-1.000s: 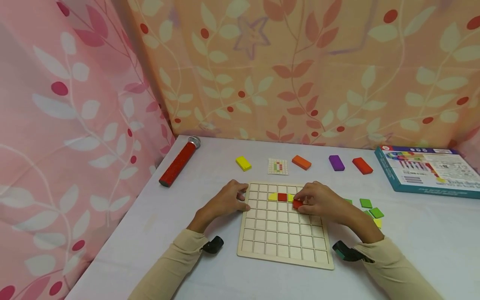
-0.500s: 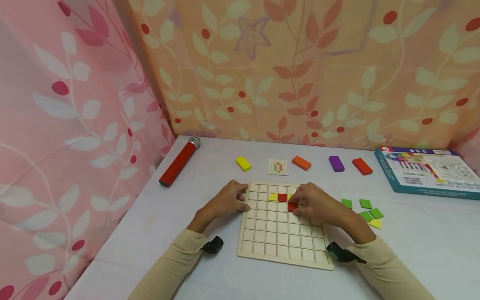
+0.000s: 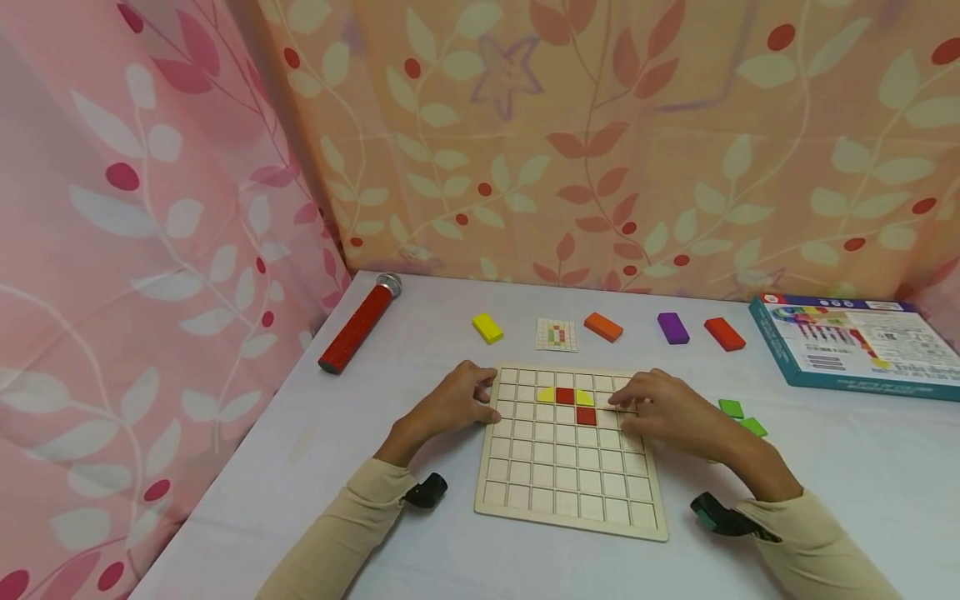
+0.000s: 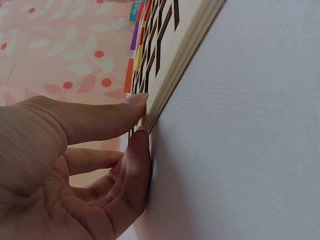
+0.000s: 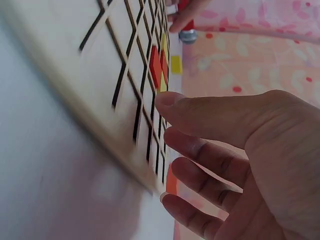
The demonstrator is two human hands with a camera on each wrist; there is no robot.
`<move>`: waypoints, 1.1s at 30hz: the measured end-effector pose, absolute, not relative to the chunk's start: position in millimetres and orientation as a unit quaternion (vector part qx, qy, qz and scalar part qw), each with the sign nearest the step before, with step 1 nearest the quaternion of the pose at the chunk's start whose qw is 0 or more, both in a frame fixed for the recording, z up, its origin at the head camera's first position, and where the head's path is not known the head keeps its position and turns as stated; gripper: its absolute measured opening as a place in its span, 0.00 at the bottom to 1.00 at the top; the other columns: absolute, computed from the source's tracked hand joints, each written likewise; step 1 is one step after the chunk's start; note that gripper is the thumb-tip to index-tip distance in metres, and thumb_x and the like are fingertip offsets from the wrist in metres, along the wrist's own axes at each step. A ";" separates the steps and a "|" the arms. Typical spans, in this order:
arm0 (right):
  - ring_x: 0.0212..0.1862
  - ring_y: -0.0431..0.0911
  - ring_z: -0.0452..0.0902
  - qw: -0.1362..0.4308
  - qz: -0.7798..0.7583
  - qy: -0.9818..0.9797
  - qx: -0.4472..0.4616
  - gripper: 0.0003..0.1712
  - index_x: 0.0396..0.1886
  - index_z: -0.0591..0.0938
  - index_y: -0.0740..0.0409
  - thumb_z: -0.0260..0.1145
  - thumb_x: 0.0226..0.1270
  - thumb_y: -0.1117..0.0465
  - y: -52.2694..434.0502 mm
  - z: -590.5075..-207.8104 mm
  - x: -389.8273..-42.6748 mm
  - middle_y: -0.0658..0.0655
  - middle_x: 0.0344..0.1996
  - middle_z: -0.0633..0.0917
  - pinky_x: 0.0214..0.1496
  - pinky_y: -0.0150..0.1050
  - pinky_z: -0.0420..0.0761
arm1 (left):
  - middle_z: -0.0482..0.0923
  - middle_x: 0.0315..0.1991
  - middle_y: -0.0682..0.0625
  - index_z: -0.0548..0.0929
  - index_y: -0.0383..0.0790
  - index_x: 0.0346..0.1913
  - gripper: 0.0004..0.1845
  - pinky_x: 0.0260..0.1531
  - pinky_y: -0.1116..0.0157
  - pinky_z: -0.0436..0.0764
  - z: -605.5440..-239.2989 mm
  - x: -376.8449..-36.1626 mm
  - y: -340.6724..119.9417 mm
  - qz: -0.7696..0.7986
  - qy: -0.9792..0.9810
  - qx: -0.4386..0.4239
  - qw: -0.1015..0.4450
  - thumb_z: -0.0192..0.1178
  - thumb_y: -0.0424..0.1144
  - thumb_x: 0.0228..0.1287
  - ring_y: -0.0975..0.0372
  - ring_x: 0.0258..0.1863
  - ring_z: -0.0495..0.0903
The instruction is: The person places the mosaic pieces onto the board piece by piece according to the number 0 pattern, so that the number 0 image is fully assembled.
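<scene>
A pale wooden grid board (image 3: 570, 479) lies on the white table. In its upper rows sit a red square tile (image 3: 565, 396) between two yellow curved-edge tiles, the left yellow tile (image 3: 547, 394) and the right yellow tile (image 3: 584, 397). One row lower, a second red tile (image 3: 587, 416) fills a cell. My left hand (image 3: 447, 404) holds the board's left edge near the far corner, thumb and curled fingers at the rim, as the left wrist view shows. My right hand (image 3: 667, 414) hovers over the board's right edge, fingers apart and loosely bent, holding nothing.
Green tiles (image 3: 731, 408) lie right of the board, partly behind my right hand. Behind it are a yellow block (image 3: 487, 327), pattern card (image 3: 557, 334), orange block (image 3: 603, 326), purple block (image 3: 673, 327) and red block (image 3: 724, 332). A red microphone (image 3: 360, 323) and a box (image 3: 862, 342) flank them.
My right hand has set the second red tile into a cell below the top tiles, let go and moved right toward the green tiles. My left hand has stayed at the board's edge.
</scene>
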State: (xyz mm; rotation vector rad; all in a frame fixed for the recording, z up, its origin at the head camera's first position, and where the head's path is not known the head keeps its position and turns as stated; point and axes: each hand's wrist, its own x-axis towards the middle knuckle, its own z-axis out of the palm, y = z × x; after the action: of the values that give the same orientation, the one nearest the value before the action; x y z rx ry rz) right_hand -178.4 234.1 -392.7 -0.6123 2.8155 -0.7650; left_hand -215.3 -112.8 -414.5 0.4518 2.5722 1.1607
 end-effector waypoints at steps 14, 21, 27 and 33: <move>0.50 0.50 0.76 0.098 -0.224 0.960 -0.137 0.23 0.55 0.90 0.53 0.81 0.62 0.51 302.8 -396.9 -151.1 0.52 0.48 0.86 0.48 0.46 0.81 | 0.74 0.55 0.44 0.73 0.30 0.75 0.42 0.46 0.65 0.83 -414.7 -214.3 -112.8 0.400 0.893 0.157 0.133 0.79 0.31 0.58 0.59 0.50 0.81; 0.54 0.58 0.77 0.098 -0.202 0.966 -0.129 0.23 0.55 0.90 0.54 0.81 0.61 0.53 316.8 -401.1 -145.2 0.60 0.53 0.86 0.56 0.65 0.81 | 0.74 0.56 0.43 0.72 0.29 0.75 0.42 0.47 0.64 0.83 -415.2 -214.2 -112.4 0.396 0.894 0.163 0.131 0.79 0.30 0.58 0.58 0.50 0.81; 0.58 0.67 0.76 0.089 -0.194 0.968 -0.129 0.21 0.53 0.91 0.54 0.81 0.60 0.56 320.1 -403.6 -144.4 0.56 0.47 0.87 0.58 0.72 0.78 | 0.74 0.57 0.42 0.73 0.30 0.75 0.41 0.48 0.64 0.81 -416.6 -214.8 -113.0 0.392 0.895 0.168 0.129 0.79 0.31 0.59 0.58 0.49 0.80; 0.49 0.54 0.76 0.091 -0.186 0.969 -0.136 0.20 0.51 0.91 0.54 0.81 0.59 0.55 318.0 -402.8 -144.5 0.51 0.42 0.84 0.51 0.57 0.82 | 0.74 0.56 0.42 0.74 0.30 0.74 0.40 0.48 0.63 0.80 -416.7 -214.2 -113.0 0.388 0.897 0.172 0.125 0.78 0.31 0.59 0.58 0.49 0.79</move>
State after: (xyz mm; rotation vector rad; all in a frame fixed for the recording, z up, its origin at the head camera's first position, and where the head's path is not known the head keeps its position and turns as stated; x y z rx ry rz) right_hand -144.5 318.0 -402.8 -0.4035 2.8798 -0.5528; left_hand -214.2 -113.0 -416.7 0.5011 2.6122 1.1305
